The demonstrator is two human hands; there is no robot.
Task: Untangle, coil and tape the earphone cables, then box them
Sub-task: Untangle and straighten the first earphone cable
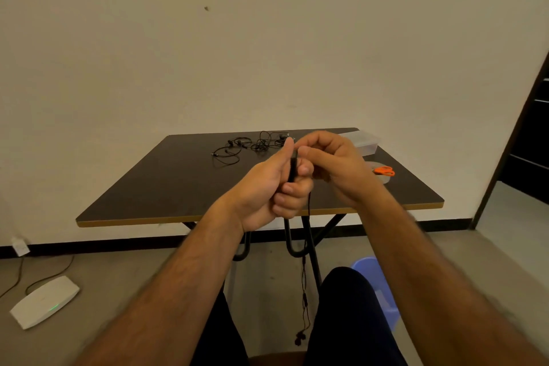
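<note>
Above the dark table (154, 187), both hands, left (267, 187) and right (335, 163), pinch one black earphone cable (306, 285) together.

- Both forearms reach forward from the bottom corners and meet at mid-frame, above the desk's near edge.
- The left hand (267, 187) is upright, thumb pointing up, its fingers curled round a black cable (307, 249).
- The right hand (332, 163) sits just beside it, touching, back turned up, its fingertips bent in and pinching the cable at the left thumb's tip.
- Both wrists are bare.
</note>
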